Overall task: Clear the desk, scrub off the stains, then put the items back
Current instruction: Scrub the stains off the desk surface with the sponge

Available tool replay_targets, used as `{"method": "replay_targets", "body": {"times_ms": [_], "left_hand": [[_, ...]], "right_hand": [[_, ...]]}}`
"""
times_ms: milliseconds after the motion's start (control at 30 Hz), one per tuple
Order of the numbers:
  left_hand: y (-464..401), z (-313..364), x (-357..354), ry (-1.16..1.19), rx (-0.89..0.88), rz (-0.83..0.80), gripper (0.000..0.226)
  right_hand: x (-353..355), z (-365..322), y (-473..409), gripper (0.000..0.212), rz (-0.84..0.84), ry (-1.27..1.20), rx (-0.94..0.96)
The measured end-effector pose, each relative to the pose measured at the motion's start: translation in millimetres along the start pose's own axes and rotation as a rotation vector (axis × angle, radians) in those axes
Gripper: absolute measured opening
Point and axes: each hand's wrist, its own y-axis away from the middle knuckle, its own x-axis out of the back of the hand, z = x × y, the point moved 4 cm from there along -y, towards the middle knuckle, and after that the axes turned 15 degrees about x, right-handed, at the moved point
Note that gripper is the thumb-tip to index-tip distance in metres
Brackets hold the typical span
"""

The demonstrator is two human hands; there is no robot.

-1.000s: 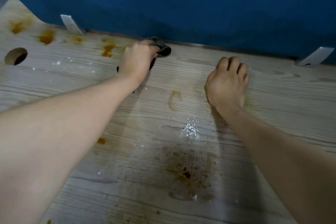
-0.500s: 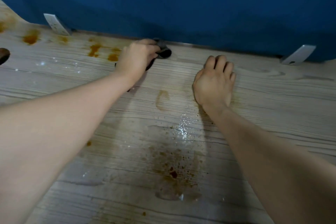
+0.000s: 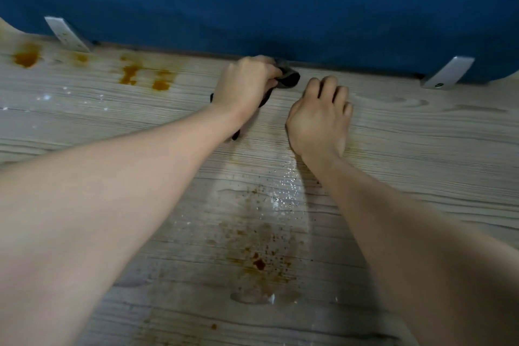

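My left hand [image 3: 244,84] grips a dark cloth [image 3: 289,80] and presses it on the pale wooden desk [image 3: 421,143] right at the back edge, against the blue partition. Most of the cloth is hidden under the hand; a dark end shows beside my left wrist. My right hand [image 3: 320,118] rests on the desk just right of the cloth, fingers bent at the knuckles, holding nothing. Orange-brown stains [image 3: 140,76] lie along the back left, and a speckled brown stain [image 3: 258,258] with wet droplets sits between my forearms.
A blue partition [image 3: 280,3] closes off the back of the desk. Two grey metal brackets [image 3: 67,34] [image 3: 446,73] fix it at left and right. Another orange stain [image 3: 26,57] sits at the far left edge. A water puddle [image 3: 261,298] lies near the front.
The cloth and my left hand have slid right along the back edge, away from the orange stains and closer to my right hand. The cable hole at far left has left the view.
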Motion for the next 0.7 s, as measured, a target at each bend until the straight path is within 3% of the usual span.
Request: {"method": "replay_targets", "body": {"times_ms": [233, 433, 533, 700], "left_hand": [[3.7, -47.6, 22.9, -0.030, 0.219, 0.108, 0.024], [3.5, -1.8, 1.2, -0.024, 0.111, 0.070, 0.025], [1.2, -10.9, 3.3, 0.010, 0.047, 0.044, 0.026], [8.7, -65.2, 27.5, -0.010, 0.230, 0.137, 0.027]], "right_hand": [[1.3, 0.6, 1.0, 0.035, 0.015, -0.038, 0.006], [-0.4, 1.3, 0.9, 0.034, -0.007, -0.036, -0.003], [0.8, 0.6, 0.5, 0.034, -0.003, -0.027, 0.004], [-0.2, 2.4, 0.3, 0.035, -0.042, -0.023, 0.006]]}}
